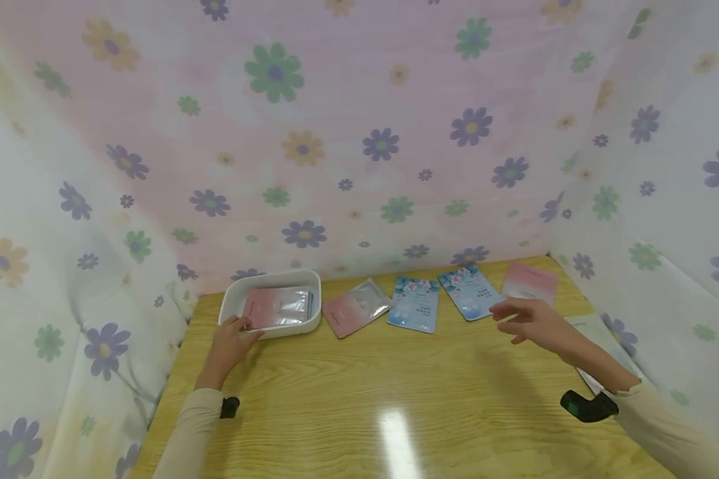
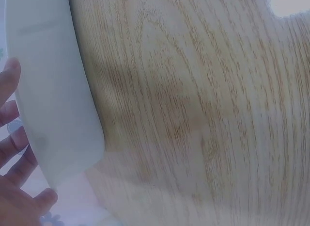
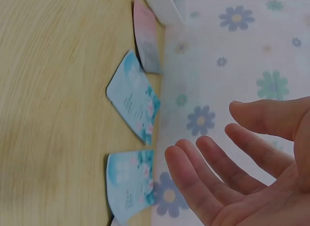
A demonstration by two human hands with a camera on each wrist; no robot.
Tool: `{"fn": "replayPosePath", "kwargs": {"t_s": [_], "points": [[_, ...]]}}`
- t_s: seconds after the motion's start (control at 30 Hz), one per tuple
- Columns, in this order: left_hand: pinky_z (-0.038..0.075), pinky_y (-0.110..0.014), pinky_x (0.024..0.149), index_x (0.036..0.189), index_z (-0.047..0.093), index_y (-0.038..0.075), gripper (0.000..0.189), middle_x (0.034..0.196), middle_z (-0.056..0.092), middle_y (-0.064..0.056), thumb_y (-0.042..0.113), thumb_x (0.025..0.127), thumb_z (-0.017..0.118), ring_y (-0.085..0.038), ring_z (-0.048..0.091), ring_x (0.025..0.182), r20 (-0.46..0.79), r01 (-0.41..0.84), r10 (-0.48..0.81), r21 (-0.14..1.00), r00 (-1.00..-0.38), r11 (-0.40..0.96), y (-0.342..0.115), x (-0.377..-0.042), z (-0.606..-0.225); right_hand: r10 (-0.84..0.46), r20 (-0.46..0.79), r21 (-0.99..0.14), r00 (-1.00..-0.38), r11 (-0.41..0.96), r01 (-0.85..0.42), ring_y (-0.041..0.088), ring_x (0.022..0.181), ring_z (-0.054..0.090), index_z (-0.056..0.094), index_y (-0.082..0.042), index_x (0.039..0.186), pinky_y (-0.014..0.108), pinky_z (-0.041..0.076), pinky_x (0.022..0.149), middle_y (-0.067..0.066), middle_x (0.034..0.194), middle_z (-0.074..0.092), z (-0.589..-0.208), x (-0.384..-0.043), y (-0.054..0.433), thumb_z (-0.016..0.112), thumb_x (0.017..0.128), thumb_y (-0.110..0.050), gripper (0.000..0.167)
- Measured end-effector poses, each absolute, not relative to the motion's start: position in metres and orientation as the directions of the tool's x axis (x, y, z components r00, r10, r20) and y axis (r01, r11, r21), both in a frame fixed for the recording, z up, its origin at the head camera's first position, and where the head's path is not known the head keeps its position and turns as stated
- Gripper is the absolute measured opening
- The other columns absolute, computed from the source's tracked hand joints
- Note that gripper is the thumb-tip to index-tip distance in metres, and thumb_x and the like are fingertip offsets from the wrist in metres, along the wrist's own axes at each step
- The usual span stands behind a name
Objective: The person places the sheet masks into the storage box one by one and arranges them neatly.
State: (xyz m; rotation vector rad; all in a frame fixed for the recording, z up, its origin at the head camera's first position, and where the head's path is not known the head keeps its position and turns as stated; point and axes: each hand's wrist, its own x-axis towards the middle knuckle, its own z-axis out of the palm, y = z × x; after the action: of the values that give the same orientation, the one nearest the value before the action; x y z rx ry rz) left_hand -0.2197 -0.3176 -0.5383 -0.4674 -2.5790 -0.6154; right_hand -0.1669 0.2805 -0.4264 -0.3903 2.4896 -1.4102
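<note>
My left hand touches the white bin's rim; whether it grips, I can't tell. My right hand hovers empty, fingers apart. Inside the bin lies a pink sachet; blue sachets carry unreadably small lettering.

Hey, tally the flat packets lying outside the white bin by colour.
Pink-and-silver packets: 2
Blue floral packets: 2
Pale packet, partly hidden by the right arm: 1
Total: 5
</note>
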Motion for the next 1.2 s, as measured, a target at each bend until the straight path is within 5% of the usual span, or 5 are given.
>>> {"fn": "replayPosePath", "kwargs": {"t_s": [0.33, 0.77, 0.9, 1.13, 1.2], "points": [[0.040, -0.038, 0.057, 0.076, 0.056, 0.003, 0.027, 0.071, 0.049, -0.007, 0.012, 0.073, 0.082, -0.019, 0.043, 0.061, 0.479, 0.396, 0.204, 0.343, -0.854, 0.852, -0.321, -0.220, -0.537, -0.236, -0.121, -0.871, -0.964, 0.492, -0.011, -0.001, 0.091, 0.060, 0.048, 0.008, 0.129, 0.039, 0.053, 0.071, 0.026, 0.120, 0.054, -0.440, -0.154, 0.320, 0.060, 0.094, -0.018, 0.045], [0.038, -0.038, 0.057, 0.074, 0.055, 0.004, 0.028, 0.070, 0.048, -0.008, 0.011, 0.073, 0.082, -0.019, 0.041, 0.060, 0.485, 0.390, 0.191, 0.351, -0.853, 0.851, -0.322, -0.219, -0.536, -0.084, -0.246, -0.876, -0.966, 0.447, 0.184, 0.005, 0.088, 0.063, 0.042, 0.010, 0.132, 0.038, 0.053, 0.076, -0.002, 0.112, 0.060, -0.471, -0.139, 0.373, 0.057, 0.096, -0.023, 0.051], [0.037, -0.037, 0.057, 0.074, 0.055, 0.004, 0.028, 0.070, 0.048, -0.008, 0.011, 0.073, 0.082, -0.019, 0.040, 0.060, 0.490, 0.394, 0.195, 0.344, -0.850, 0.852, -0.321, -0.219, -0.536, -0.028, -0.280, -0.879, -0.960, 0.408, 0.245, 0.006, 0.086, 0.064, 0.048, 0.005, 0.130, 0.042, 0.052, 0.078, -0.003, 0.109, 0.061, -0.481, -0.132, 0.390, 0.058, 0.095, -0.024, 0.046], [0.039, -0.038, 0.057, 0.074, 0.054, 0.004, 0.029, 0.070, 0.048, -0.008, 0.011, 0.072, 0.082, -0.019, 0.041, 0.060, 0.497, 0.401, 0.199, 0.340, -0.845, 0.851, -0.320, -0.219, -0.535, 0.033, -0.346, -0.906, -0.938, 0.250, 0.343, 0.006, 0.081, 0.066, 0.057, -0.037, 0.097, 0.041, 0.053, 0.076, -0.022, 0.091, 0.061, -0.504, -0.117, 0.422, 0.054, 0.097, -0.015, 0.023], [0.040, -0.040, 0.059, 0.075, 0.054, 0.004, 0.029, 0.071, 0.049, -0.009, 0.012, 0.073, 0.082, -0.021, 0.044, 0.062, 0.493, 0.400, 0.198, 0.347, -0.847, 0.848, -0.320, -0.218, -0.535, 0.061, -0.365, -0.902, -0.929, 0.222, 0.369, 0.007, 0.080, 0.067, 0.059, -0.031, 0.098, 0.041, 0.053, 0.075, -0.023, 0.088, 0.059, -0.509, -0.112, 0.430, 0.053, 0.097, -0.015, 0.017]]}}
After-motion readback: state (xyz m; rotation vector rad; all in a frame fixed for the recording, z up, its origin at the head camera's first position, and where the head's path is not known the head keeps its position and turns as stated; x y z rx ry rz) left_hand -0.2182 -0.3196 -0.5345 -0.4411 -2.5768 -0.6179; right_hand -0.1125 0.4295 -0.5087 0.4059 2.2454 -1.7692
